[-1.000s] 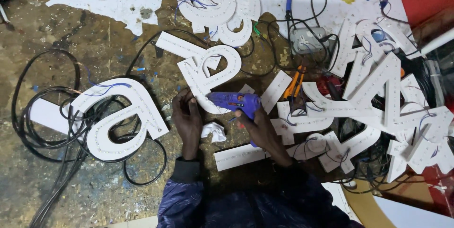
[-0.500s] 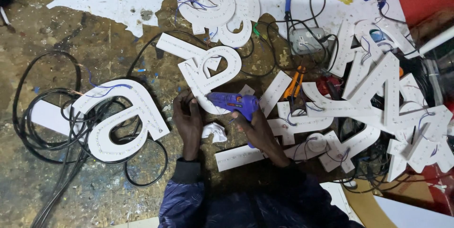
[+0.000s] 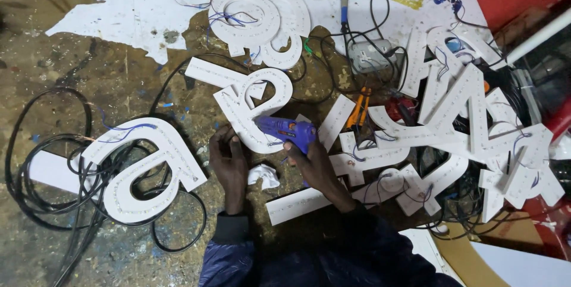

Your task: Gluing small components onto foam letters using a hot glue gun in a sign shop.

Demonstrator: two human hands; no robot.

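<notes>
My right hand (image 3: 315, 165) grips a purple glue gun (image 3: 285, 129), its nozzle pointing left onto a white sign letter (image 3: 250, 102) studded with small lights. My left hand (image 3: 229, 162) rests on the lower left edge of that same letter, fingers curled against it. A crumpled white scrap (image 3: 263, 175) lies on the floor between my two wrists. A white strip (image 3: 297, 204) runs under my right forearm.
A large white letter (image 3: 140, 168) lies left among tangled black cables (image 3: 41, 174). A round white letter (image 3: 262, 22) sits at the top, a heap of white letters (image 3: 470, 138) at right. Orange pliers (image 3: 358, 108) and a grey power box (image 3: 370, 56) lie nearby.
The glue gun and my right hand have shifted slightly; my left hand stays on the letter's edge. Nothing else moved.
</notes>
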